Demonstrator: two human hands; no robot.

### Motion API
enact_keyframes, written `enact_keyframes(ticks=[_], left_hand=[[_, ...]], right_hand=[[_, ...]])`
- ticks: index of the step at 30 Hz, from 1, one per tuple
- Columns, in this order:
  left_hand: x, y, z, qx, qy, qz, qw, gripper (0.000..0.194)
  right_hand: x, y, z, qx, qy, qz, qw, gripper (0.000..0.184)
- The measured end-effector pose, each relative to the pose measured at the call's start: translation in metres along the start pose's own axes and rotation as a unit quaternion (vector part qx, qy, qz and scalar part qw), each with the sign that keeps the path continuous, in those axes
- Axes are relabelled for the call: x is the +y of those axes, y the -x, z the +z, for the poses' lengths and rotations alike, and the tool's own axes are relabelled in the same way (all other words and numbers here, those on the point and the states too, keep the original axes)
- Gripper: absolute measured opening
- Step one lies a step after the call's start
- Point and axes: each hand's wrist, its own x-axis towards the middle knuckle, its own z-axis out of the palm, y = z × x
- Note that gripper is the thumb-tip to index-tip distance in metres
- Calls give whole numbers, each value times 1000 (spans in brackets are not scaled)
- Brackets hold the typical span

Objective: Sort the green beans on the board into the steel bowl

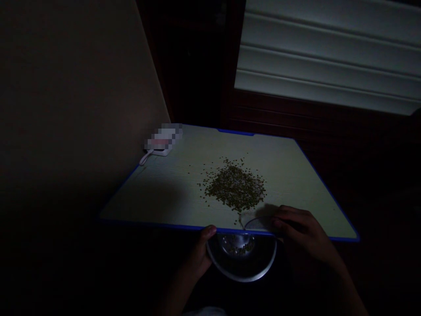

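A pile of small green-brown beans (235, 184) lies spread on a pale table (171, 193) with a blue rim. My left hand (201, 254) grips the rim of a round metal bowl (242, 260) held just below the table's near edge; a few beans lie in the bowl. My right hand (302, 232) rests curled on the table's front edge beside the pile, fingers closed on a small clear lid-like piece (258, 223), hard to make out in the dim light.
A small white device (162, 145) with a cord sits at the table's far left corner. A beige wall stands to the left and white slats hang at the upper right. The surroundings are very dark.
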Motion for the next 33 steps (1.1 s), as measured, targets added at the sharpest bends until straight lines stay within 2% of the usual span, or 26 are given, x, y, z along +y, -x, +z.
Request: enact_keyframes(ticks=[9, 12, 18, 21, 26, 31, 33], left_hand=[[3, 1, 2, 17, -2, 1, 1000, 16], [4, 1, 2, 30, -6, -6, 1000, 20], [12, 5, 7, 44, 2, -1, 999, 21], [14, 4, 11, 53, 12, -8, 999, 25], [14, 1, 11, 83, 51, 26, 995, 31], [11, -2, 8, 85, 17, 48, 995, 28], [10, -3, 6, 86, 1, 54, 995, 26]], right_hand=[[4, 0, 2, 18, 0, 5, 1000, 19], [10, 1, 1, 46, 8, 2, 999, 18], [19, 1, -3, 82, -21, 74, 994, 20], [18, -3, -5, 85, -56, 81, 991, 16], [9, -11, -7, 43, -120, 59, 990, 18], [2, -19, -7, -18, -88, 27, 996, 47], [2, -22, -4, -32, -71, 15, 997, 49]])
